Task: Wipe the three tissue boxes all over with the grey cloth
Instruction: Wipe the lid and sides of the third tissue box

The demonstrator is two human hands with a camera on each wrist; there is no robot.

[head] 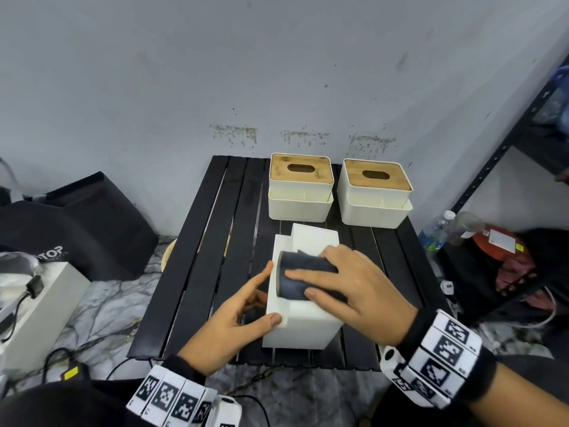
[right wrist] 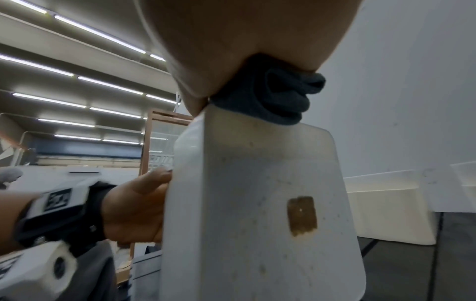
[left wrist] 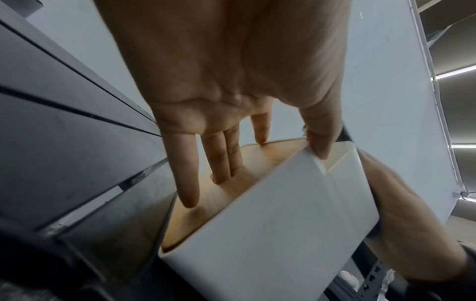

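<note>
One white tissue box (head: 303, 322) lies on its side at the front of the black slatted table (head: 197, 272). Its wooden lid (left wrist: 226, 189) faces left. My left hand (head: 264, 292) grips it, with the thumb on the upper face near the front corner and the fingers against the lid. My right hand (head: 300, 283) lies flat on top and presses the bunched grey cloth (head: 295, 282) onto the box's upper face. The box's underside (right wrist: 257, 203) carries a brown patch (right wrist: 301, 215). Two more tissue boxes (head: 300, 192) (head: 374, 195) stand upright at the back of the table.
Black bags (head: 77, 223) and a white case (head: 40, 306) with cables sit on the floor to the left. A dark metal shelf (head: 505, 155) stands at the right, with bottles (head: 437, 229) and clutter at its foot. A wall is right behind the table.
</note>
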